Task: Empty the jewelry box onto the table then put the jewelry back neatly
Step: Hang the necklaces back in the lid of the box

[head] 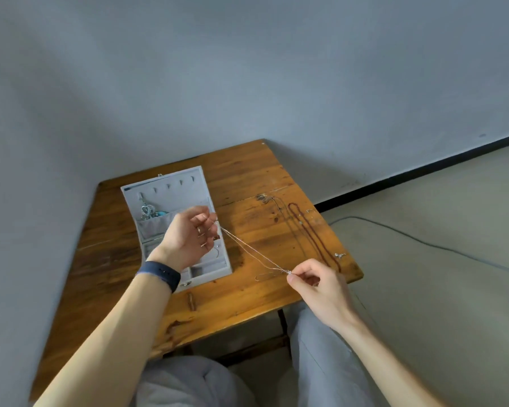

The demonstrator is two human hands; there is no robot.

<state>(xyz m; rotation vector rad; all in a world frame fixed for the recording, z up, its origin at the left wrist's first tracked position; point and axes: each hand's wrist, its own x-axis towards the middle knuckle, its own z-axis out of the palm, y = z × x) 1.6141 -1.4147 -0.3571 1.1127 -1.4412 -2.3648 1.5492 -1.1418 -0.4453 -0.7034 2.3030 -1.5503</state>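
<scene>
We judge this to be the putting-back stage, with one silver chain (pixel 247 251) stretched in the air between both hands. Our left hand (pixel 185 237), over the open jewelry box (pixel 171 192) at about ten o'clock from the table's (pixel 247 177) middle, has its fingers curled in and pinches the chain's far end. Our right hand (pixel 321 284), at about four o'clock near the front edge, pinches the near end between thumb and forefinger with the other fingers folded; a short loop of chain droops toward the wood at that hand's nine o'clock.

The box lies flat, its lid at twelve o'clock of its tray; a row of hooks (pixel 168 186) runs along the lid's top, and a cluster of silver and blue pieces (pixel 151 212) hangs over the lid pocket.

To do this well, we should hold the chain only lightly taut, so the two strands lie side by side untwisted. We should carry the left end up to a free hook at one o'clock of the cluster, clear of it. The right hand should follow and lower the tail into the pocket rather than drop it; a hard pull could kink so thin a chain.

The red bead necklace (pixel 315 239), a dark chain (pixel 288 227) just beside it and a small silver piece (pixel 340 255) lie at two to three o'clock, well apart from the box.
</scene>
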